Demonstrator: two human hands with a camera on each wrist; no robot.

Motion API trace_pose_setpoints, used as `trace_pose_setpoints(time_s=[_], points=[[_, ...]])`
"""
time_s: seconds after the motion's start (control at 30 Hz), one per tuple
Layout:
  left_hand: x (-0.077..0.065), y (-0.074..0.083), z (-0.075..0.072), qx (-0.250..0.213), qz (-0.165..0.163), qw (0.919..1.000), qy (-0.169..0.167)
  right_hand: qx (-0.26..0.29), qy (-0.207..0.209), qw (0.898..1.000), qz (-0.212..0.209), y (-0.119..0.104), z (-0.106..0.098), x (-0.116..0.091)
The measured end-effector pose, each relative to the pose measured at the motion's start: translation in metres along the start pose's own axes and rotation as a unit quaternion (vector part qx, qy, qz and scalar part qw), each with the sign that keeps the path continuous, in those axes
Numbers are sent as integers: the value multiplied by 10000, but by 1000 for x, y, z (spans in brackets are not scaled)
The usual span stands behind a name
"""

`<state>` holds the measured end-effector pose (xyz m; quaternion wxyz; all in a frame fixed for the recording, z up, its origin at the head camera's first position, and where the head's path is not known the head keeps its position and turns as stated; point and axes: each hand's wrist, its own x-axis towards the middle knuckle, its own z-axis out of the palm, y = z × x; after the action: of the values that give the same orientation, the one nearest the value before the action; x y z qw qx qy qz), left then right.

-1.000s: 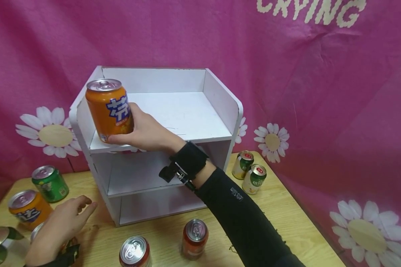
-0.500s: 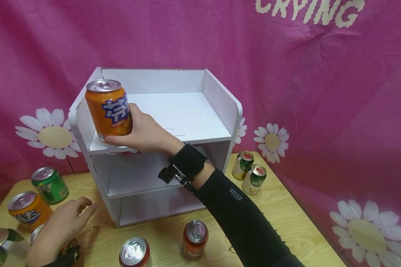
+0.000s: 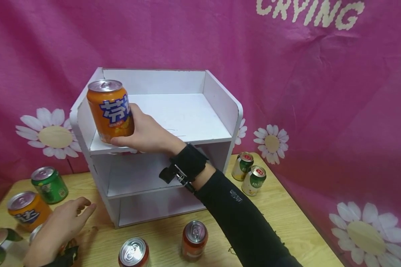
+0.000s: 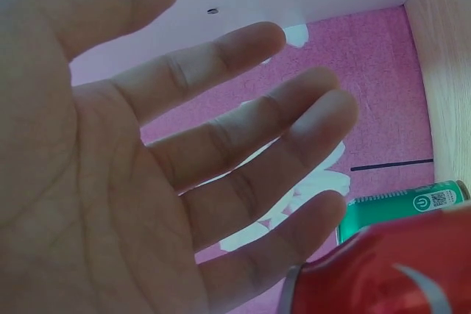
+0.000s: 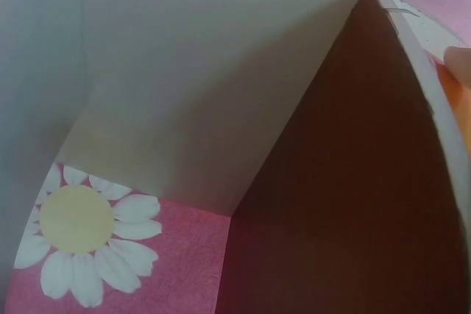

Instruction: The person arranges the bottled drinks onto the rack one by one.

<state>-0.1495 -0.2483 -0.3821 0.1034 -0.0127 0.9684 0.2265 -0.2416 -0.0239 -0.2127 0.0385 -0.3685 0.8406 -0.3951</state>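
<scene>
My right hand [image 3: 148, 131] grips an orange soda can [image 3: 110, 115] upright at the front left corner of the white shelf unit's [image 3: 183, 115] top level. The thumb lies low across the can's near side; the other fingers are hidden behind it. In the right wrist view only a fingertip [image 5: 460, 64] and a strip of orange show at the right edge. Low on the left, my left hand [image 3: 63, 224] hovers with relaxed fingers and holds nothing. Beneath its wrist is a partly hidden can [image 3: 35, 233]. A red can [image 4: 390, 262] overlaps the little finger in the left wrist view.
Left of the unit stand a green can [image 3: 49, 184], another orange can [image 3: 28, 211] and a white-and-green can [image 3: 11, 252]. Two red cans [image 3: 133, 252] stand in front. Two smaller white-and-green cans [image 3: 254, 180] are at the right. Pink cloth [image 3: 304, 92] hangs behind the table.
The orange can has turned slightly in my right hand, its lettering moving left and showing more of the label. My left hand stays nearly where it was.
</scene>
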Motion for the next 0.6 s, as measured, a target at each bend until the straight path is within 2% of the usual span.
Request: trace_pose_setpoints(time_s=[0.2,0.4,0.6], points=[[0,-2,0,6,-14,10000,83,92,60,9999,-37,1,1,1],[-1,-3,0,-16,-37,9999,107,-27,112,9996,-242,0,3,2],[-4,-3,1,-1,18,9997,240,135,21,9999,-22,-1,2,3]])
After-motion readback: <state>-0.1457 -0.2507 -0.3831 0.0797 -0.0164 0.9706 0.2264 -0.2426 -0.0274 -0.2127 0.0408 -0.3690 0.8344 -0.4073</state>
